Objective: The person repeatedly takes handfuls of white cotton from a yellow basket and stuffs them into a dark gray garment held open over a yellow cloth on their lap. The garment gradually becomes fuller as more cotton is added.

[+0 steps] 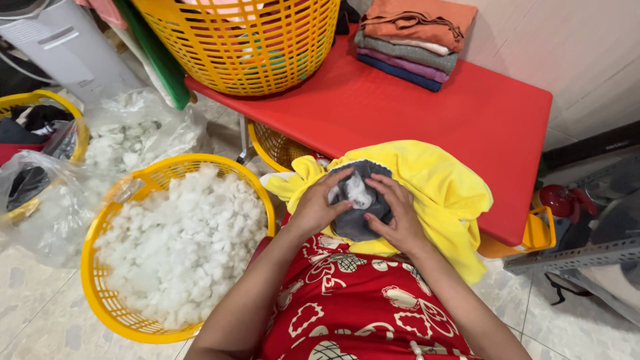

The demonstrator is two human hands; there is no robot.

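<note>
A yellow fabric cover (433, 183) with a grey inner lining (357, 220) lies on my lap, against the red table's front edge. My left hand (315, 208) and my right hand (399, 215) press on either side of the grey opening, where a tuft of white stuffing (358, 192) shows. Both hands' fingers rest on the fabric, holding the opening. A yellow basket (110, 310) full of white stuffing (180, 243) stands on the floor just left of my lap.
A red table (427, 110) carries a large yellow laundry basket (247, 43) and a stack of folded clothes (413, 40). Clear plastic bags of stuffing (130, 137) lie at the left. Another yellow basket (277, 147) sits under the table. A metal rack (587, 250) is at the right.
</note>
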